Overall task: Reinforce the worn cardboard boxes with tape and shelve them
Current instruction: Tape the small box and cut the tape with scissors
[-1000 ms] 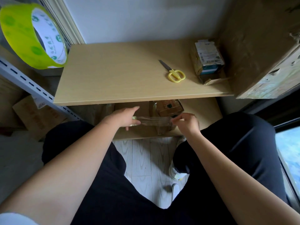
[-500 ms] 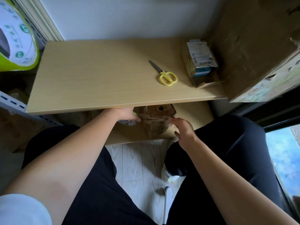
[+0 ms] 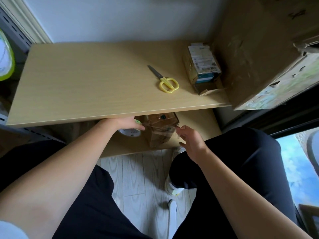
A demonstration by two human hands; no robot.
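Observation:
A small worn cardboard box (image 3: pixel 159 135) stands on the lower shelf (image 3: pixel 196 118), partly hidden under the upper shelf board (image 3: pixel 86 87). My left hand (image 3: pixel 126 124) holds a green-and-white tape roll (image 3: pixel 131 133) just left of the box. A clear tape strip (image 3: pixel 160 129) runs from the roll across the box's top front. My right hand (image 3: pixel 189 140) pinches the strip's free end at the box's right side.
Yellow-handled scissors (image 3: pixel 166 81) and a labelled small box (image 3: pixel 202 66) lie on the upper shelf board. A large cardboard box (image 3: pixel 259 49) stands at the right. A second tape roll (image 3: pixel 5 59) shows at the left edge. My knees flank the pale floor (image 3: pixel 141 178).
The stretched tape strip has moved from in front of the box onto it. Both hands went forward under the upper board, and my right hand shifted to the box's right side.

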